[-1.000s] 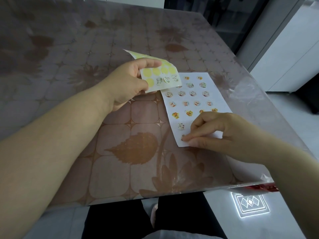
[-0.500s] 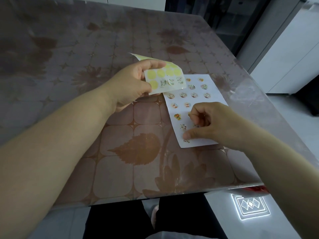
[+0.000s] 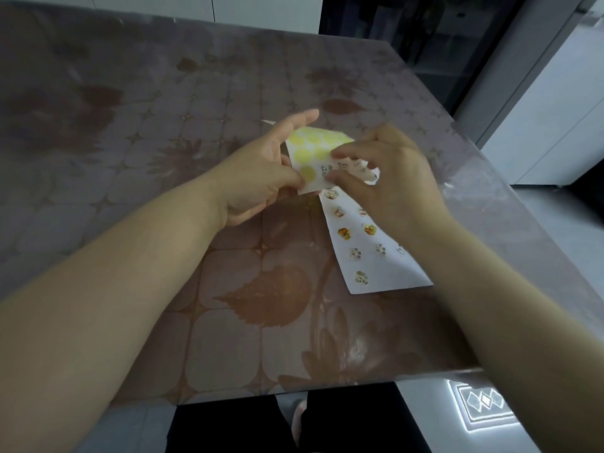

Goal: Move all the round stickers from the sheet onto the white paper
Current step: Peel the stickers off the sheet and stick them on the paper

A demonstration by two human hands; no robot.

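My left hand [image 3: 261,171] holds the sticker sheet [image 3: 313,152] above the table, thumb on its lower left corner. Most of the sheet shows bare yellow circles; a few round picture stickers [image 3: 327,170] remain along its lower row. My right hand [image 3: 389,181] is at that row, thumb and forefinger pinching at a sticker on the sheet's right part. The white paper [image 3: 385,273] lies flat on the table below my right hand, with several round stickers [image 3: 361,277] stuck on it in rows. Its far half is hidden by my right hand.
The table [image 3: 163,158] has a brown leaf-and-tile patterned cover under clear plastic. Its near edge [image 3: 327,387] runs just above my lap. A white cabinet [image 3: 555,119] stands off the table's right side.
My right hand left the white paper's near edge and rose to the sticker sheet. The left hand tilted the sheet toward it. One more sticker now sits near the paper's bottom.
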